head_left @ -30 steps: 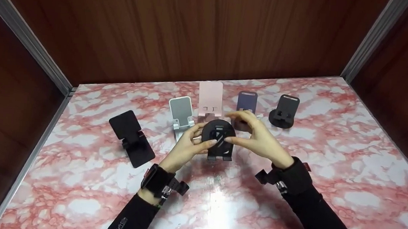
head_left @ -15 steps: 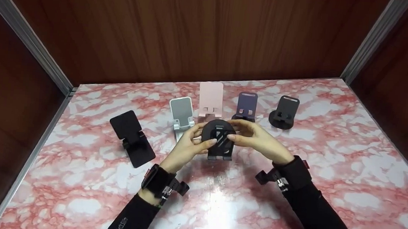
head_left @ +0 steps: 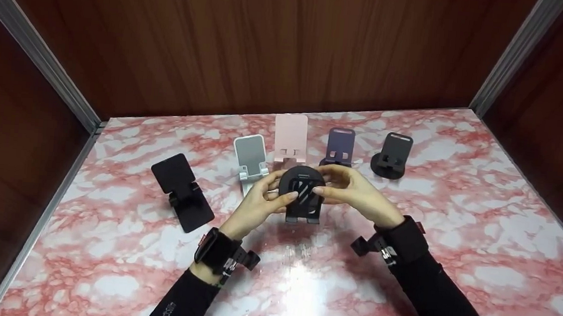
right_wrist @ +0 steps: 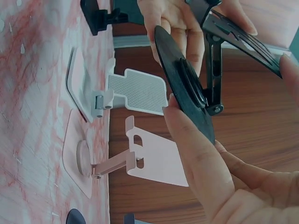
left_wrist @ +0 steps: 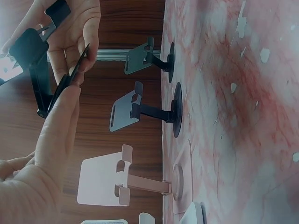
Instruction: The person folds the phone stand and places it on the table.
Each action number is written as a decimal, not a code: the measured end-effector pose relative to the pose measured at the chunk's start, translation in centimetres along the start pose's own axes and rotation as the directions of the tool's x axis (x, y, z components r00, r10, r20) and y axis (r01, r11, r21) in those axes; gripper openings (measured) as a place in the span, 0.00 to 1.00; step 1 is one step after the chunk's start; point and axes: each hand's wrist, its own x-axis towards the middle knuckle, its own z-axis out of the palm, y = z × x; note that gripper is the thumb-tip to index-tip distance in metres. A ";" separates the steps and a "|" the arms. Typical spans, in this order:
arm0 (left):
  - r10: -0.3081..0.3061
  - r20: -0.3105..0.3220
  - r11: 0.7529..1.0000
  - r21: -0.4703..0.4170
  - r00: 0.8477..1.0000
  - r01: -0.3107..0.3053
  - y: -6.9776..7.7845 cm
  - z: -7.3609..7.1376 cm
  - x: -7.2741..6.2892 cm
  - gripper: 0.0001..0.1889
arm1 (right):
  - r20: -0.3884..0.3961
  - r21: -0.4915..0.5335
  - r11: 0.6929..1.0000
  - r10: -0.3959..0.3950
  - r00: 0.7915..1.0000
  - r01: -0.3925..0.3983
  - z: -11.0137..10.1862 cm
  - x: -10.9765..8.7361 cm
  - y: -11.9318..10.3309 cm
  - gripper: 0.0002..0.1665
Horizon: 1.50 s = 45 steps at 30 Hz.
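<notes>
Wood panels (head_left: 290, 43) back a marbled table (head_left: 457, 227). Left hand (head_left: 258, 200) and right hand (head_left: 353, 189) pinch a black round-based stand (head_left: 301, 207) above it. Around that: white-and-grey stand (head_left: 250, 155), ten o'clock; pink stand (head_left: 291, 131), near twelve; purple stand (head_left: 340, 141), one; unfolded black stand (head_left: 191, 206), nine; charcoal stand (head_left: 397, 148), two.

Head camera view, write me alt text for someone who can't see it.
A person's left hand and right hand grip a black phone stand with a round base over a red and white marbled table. On the table, left to right: another black stand, a white stand, a pink stand, a purple stand and a dark gray stand.
</notes>
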 end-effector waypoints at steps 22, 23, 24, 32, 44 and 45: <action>0.014 0.011 1.000 0.016 1.000 -0.014 -0.1 0.3 0.0 0.29 | -0.036 -0.042 0.999 -0.011 0.999 0.010 0.2 0.3 0.1 0.32; 0.014 0.010 1.000 0.019 1.000 -0.014 -0.1 0.3 0.0 0.29 | -0.036 -0.045 0.999 -0.011 0.999 0.010 0.2 0.3 0.1 0.31; 0.012 0.009 1.000 0.020 1.000 -0.013 -0.1 0.3 0.0 0.28 | -0.035 -0.046 0.999 -0.012 0.999 0.011 0.1 0.3 0.1 0.31; 0.016 0.011 1.000 0.000 1.000 -0.016 -0.3 0.4 0.1 0.27 | -0.019 -0.040 0.999 -0.024 1.000 0.023 0.0 0.5 0.4 0.28; 0.018 0.011 1.000 0.005 1.000 -0.018 -0.4 0.4 0.2 0.26 | -0.018 -0.074 0.997 -0.039 0.999 0.037 0.0 0.6 0.5 0.26; 0.018 0.011 1.000 0.006 1.000 -0.018 -0.4 0.4 0.2 0.26 | -0.018 -0.079 0.996 -0.041 0.999 0.039 0.0 0.6 0.5 0.25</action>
